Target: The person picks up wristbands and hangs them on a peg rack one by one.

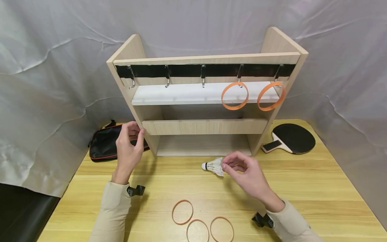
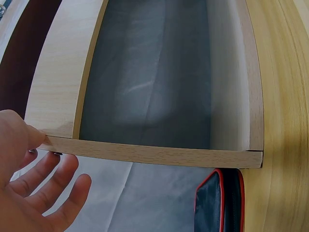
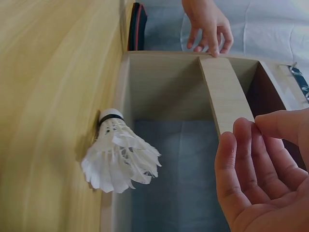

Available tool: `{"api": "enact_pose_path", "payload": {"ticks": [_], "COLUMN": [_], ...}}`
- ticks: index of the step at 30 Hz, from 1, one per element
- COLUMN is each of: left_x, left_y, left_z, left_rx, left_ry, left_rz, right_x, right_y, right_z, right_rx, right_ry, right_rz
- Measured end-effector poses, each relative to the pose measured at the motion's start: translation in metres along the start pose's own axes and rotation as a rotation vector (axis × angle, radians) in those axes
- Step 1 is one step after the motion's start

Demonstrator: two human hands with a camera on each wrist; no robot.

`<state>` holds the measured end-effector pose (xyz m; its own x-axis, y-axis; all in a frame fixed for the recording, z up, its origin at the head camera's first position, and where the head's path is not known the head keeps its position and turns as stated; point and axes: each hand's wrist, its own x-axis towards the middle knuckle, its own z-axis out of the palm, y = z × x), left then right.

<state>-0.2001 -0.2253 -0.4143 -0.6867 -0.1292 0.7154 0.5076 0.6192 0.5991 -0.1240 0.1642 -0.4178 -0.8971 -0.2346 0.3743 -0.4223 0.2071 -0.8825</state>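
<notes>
At the left side panel of a wooden rack (image 1: 205, 127), my left hand (image 1: 130, 144) touches the front edge with its thumb (image 2: 34, 137). Its other fingers are bent loosely along the panel's outer side. My right hand (image 1: 246, 173) holds nothing, its fingers loosely bent and the thumb close to the fingertips. Beneath and beside it, a white feather shuttlecock (image 1: 214, 166) lies on its side on the table. In the head view the right fingertips overlap its feather skirt; in the right wrist view a gap separates hand and shuttlecock (image 3: 120, 157).
Orange rings (image 1: 234, 96) hang from the two rightmost hooks; other hooks hold none. Three more rings (image 1: 182, 212) lie on the table (image 1: 163, 181) in front. A black table tennis bat (image 1: 293, 138) lies right of the rack, a red-edged black case (image 1: 104, 143) left.
</notes>
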Motion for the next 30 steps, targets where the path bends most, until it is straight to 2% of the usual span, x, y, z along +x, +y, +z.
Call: {"api": "enact_pose_path", "payload": {"ticks": [11,22,30], "left_x": [0.001,0.000,-0.001], "left_y": [0.000,0.001,0.000], "left_z": [0.002,0.000,0.000], "left_rx": [-0.009,0.001,0.005], "left_ry": [0.000,0.001,0.000], "left_rz": [0.005,0.002,-0.002], "right_x": [-0.008,-0.013,-0.017], "right_y": [0.008,0.011,0.014], "right_z": [0.005,0.011,0.015], "right_rx": [-0.024,-0.064,-0.106], "right_ry": [-0.035,-0.117,-0.150], "right_rz": [0.030,0.067,0.057]}}
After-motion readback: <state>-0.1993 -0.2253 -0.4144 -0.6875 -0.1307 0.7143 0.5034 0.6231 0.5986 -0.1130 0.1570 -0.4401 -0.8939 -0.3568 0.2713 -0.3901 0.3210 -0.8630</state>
